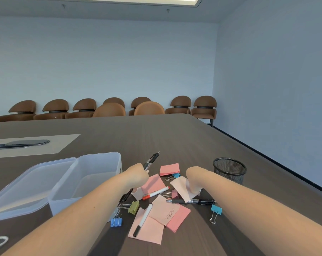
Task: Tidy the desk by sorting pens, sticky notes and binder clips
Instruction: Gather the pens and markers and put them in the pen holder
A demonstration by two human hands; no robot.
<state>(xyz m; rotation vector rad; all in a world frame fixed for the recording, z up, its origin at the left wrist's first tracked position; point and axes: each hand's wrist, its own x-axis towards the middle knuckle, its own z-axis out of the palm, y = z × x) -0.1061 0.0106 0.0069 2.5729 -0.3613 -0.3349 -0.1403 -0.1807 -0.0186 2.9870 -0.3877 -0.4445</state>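
Observation:
My left hand (137, 175) is shut on a black pen (151, 159) that points up and away, above the pile. My right hand (194, 180) pinches a pale pink sticky note (181, 190) at the pile's right side. On the table lie pink sticky notes (169, 169), a red-capped white marker (155, 194), a black-capped white marker (143, 219), a black gel pen (193, 201), and binder clips: blue (116, 221), green (134, 207), teal (216, 209).
A black mesh pen cup (229, 169) stands right of the pile. A clear plastic box (86, 180) and its lid (27, 183) sit to the left. A dark flat device (21, 143) lies far left. Brown chairs (110, 109) line the far wall.

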